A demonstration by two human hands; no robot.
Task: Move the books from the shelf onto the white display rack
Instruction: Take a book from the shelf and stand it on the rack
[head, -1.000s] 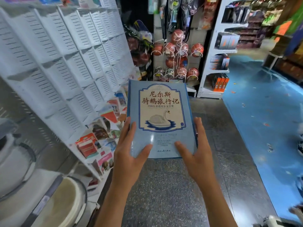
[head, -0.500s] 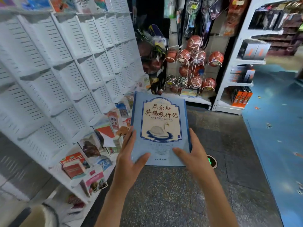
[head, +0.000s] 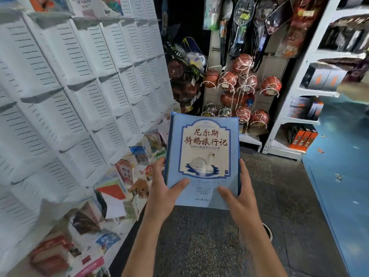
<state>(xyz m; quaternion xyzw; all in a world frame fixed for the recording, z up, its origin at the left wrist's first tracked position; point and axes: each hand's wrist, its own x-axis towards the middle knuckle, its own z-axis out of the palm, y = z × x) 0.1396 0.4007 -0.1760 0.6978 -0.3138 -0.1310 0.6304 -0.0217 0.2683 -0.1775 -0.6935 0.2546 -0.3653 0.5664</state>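
A pale blue book (head: 203,162) is being held up in front of the person, cover facing the camera. Its cover is showing a cream panel in a dark blue ornate frame, large dark Chinese title characters, and a white swan sitting on blue water below them; smaller print is running along the lower part. The left hand (head: 162,193) is gripping the book's lower left edge, thumb lying across the cover and fingers going behind. The right hand (head: 237,198) is gripping the lower right edge the same way, thumb on the cover. The book is hanging in the air above the dark speckled floor (head: 201,236), touching nothing else.

To the left, the white display rack (head: 65,100) is rising in rows of slotted pockets. Its upper and middle pockets are showing only white fronts, while the pockets along its lower edge are holding colourful books (head: 117,188), leaning at mixed angles. Some more covers are peeking out along the rack's top edge.
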